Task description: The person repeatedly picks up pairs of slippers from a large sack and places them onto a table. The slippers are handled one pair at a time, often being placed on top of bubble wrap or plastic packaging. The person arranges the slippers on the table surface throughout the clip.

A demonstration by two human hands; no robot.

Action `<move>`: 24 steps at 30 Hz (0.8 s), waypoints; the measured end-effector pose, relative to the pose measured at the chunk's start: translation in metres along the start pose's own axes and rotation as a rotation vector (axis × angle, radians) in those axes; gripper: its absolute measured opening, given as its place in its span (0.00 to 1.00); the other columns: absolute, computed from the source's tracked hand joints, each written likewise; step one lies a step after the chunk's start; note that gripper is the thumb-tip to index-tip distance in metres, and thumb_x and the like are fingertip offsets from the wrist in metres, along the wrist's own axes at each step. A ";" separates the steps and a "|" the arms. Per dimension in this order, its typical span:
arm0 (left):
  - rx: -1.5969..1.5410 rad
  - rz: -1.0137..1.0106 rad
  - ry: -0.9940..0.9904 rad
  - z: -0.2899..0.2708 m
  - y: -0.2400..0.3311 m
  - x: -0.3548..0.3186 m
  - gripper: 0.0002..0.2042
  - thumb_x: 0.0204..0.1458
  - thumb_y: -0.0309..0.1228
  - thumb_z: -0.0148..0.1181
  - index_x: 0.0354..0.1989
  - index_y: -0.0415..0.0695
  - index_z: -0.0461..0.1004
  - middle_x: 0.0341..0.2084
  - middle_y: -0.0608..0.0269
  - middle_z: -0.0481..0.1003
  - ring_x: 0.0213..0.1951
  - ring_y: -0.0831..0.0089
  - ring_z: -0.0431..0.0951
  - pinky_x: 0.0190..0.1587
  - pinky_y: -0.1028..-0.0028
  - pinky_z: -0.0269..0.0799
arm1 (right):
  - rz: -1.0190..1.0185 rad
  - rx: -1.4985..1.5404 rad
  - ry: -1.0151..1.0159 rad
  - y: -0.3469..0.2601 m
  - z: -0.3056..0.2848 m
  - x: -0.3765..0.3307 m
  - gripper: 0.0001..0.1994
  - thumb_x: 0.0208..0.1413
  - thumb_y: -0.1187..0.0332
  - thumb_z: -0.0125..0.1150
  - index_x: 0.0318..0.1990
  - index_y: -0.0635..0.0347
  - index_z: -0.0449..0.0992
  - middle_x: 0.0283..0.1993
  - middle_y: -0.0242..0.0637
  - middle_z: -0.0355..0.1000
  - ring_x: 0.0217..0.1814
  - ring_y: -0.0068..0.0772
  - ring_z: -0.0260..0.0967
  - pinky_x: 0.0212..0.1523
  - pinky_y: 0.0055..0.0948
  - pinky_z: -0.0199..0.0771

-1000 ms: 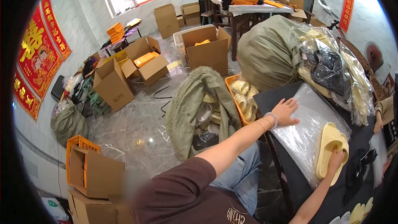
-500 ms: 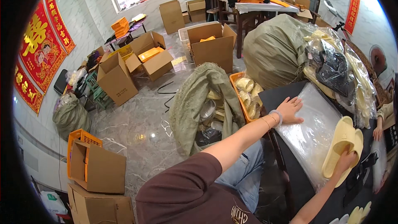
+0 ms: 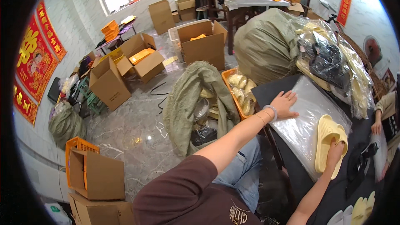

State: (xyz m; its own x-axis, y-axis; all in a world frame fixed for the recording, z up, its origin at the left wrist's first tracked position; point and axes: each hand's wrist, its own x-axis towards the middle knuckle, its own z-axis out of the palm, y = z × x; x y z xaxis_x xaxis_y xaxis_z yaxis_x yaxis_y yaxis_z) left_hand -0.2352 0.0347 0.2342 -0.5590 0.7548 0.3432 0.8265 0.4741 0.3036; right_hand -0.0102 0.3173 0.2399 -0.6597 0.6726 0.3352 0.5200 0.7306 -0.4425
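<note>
My left hand (image 3: 285, 102) lies flat, fingers spread, on a stack of clear plastic bags (image 3: 308, 121) spread over the black table (image 3: 271, 89). My right hand (image 3: 335, 151) grips a pair of pale yellow slippers (image 3: 326, 137) held together on the bags' right part. A bracelet sits on my left wrist.
An orange crate of slippers (image 3: 237, 96) and an open green sack (image 3: 187, 100) stand left of the table. A big stuffed sack (image 3: 266, 46) and bagged slippers (image 3: 329, 62) lie behind. Another person's hand (image 3: 376, 127) rests at right. Cardboard boxes (image 3: 204, 46) dot the floor.
The yellow slippers in my right hand have shifted slightly over the plastic bags. My left hand has stayed pressed on the bags.
</note>
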 end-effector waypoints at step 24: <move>0.037 0.050 0.037 0.001 0.003 0.010 0.34 0.49 0.53 0.55 0.58 0.39 0.63 0.61 0.50 0.61 0.64 0.56 0.56 0.64 0.58 0.50 | -0.054 0.689 0.191 -0.071 -0.151 -0.046 0.12 0.57 0.66 0.55 0.43 0.67 0.72 0.34 0.38 0.74 0.35 0.25 0.70 0.38 0.28 0.69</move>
State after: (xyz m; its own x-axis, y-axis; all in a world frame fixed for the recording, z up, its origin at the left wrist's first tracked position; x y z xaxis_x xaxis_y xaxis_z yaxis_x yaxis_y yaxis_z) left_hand -0.2378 0.0440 0.2378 -0.5186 0.7610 0.3898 0.8549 0.4534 0.2522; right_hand 0.0653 0.2522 0.3814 -0.5355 0.6925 0.4833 -0.0129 0.5655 -0.8246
